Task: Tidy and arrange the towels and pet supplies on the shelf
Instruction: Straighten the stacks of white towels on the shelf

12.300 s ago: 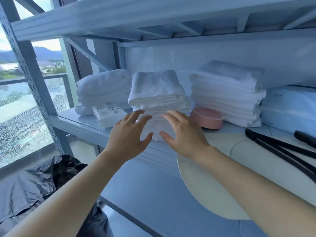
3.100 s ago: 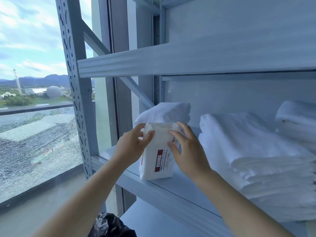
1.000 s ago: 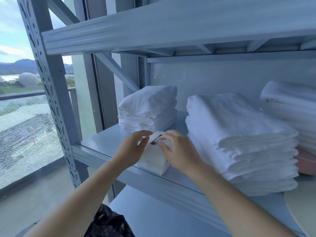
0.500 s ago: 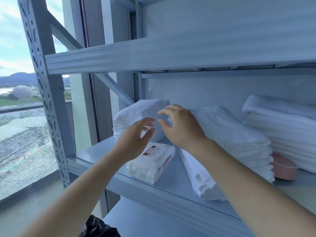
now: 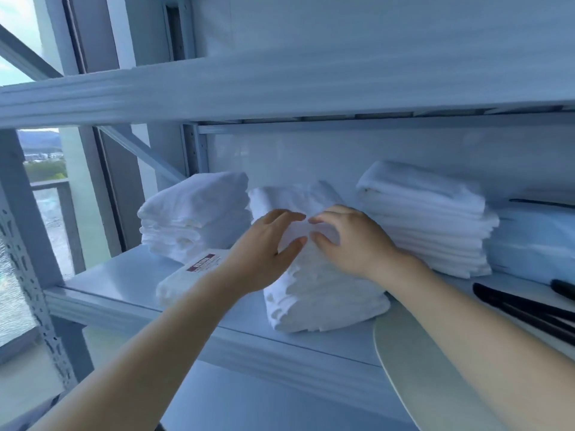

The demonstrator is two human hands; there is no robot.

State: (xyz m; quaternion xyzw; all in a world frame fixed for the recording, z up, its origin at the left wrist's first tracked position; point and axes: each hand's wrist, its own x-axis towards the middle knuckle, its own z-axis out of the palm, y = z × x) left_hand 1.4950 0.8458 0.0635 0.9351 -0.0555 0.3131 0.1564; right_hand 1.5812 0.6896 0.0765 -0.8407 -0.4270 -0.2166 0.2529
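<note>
Three towel stacks sit on the shelf (image 5: pixel 118 275), and the middle stack (image 5: pixel 320 290) is the one that matters, dead ahead of both hands. Left hand (image 5: pixel 264 253) is on its top left and right hand (image 5: pixel 351 241) on its top right, so neither is really nearer. Both look loose to me, fingers laid over the top fold with thumbs just under it, resting rather than clamped. That stack's long axis runs front to back, and its front end pokes out toward the shelf lip, ahead of the left stack (image 5: pixel 193 216) and right stack (image 5: pixel 426 219), so I'd guess a push straight back. Room is tight though. Both neighbours flank it closely, the wipes pack (image 5: pixel 183 278) lies just beside its front left, and a round pale board (image 5: pixel 413 353) sits by its front right corner.
</note>
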